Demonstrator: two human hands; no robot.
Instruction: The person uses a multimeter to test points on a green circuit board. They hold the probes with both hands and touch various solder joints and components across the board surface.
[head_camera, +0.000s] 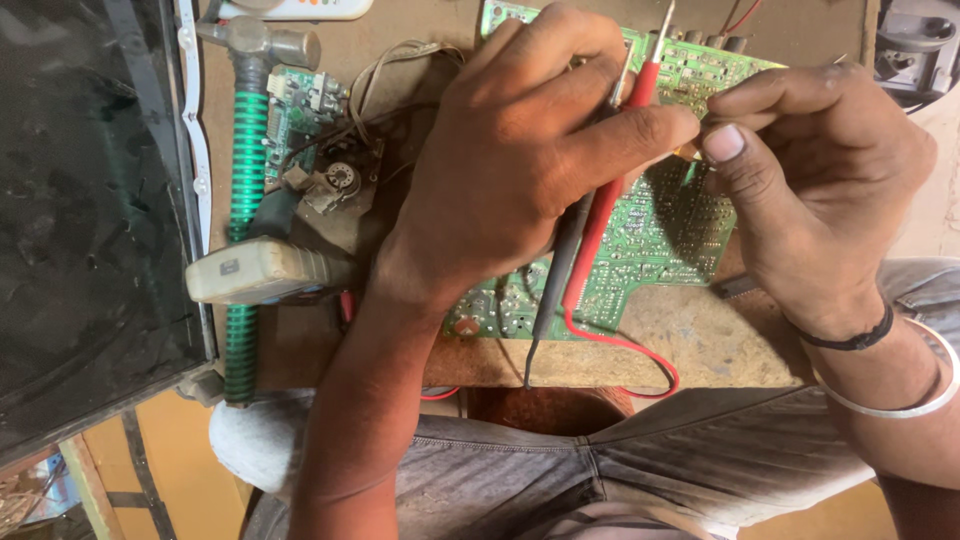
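Bench (700, 345): hammer (248, 150) beside circuit board (660, 230).

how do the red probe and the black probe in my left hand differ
The red probe has a red body, and its metal tip shows above the left hand; the black probe is dark, its tip hidden by the fingers. A red lead trails from one, a black lead from the other. Both are slim, held together over the green circuit board.

Dark flat screen (90, 210) at left
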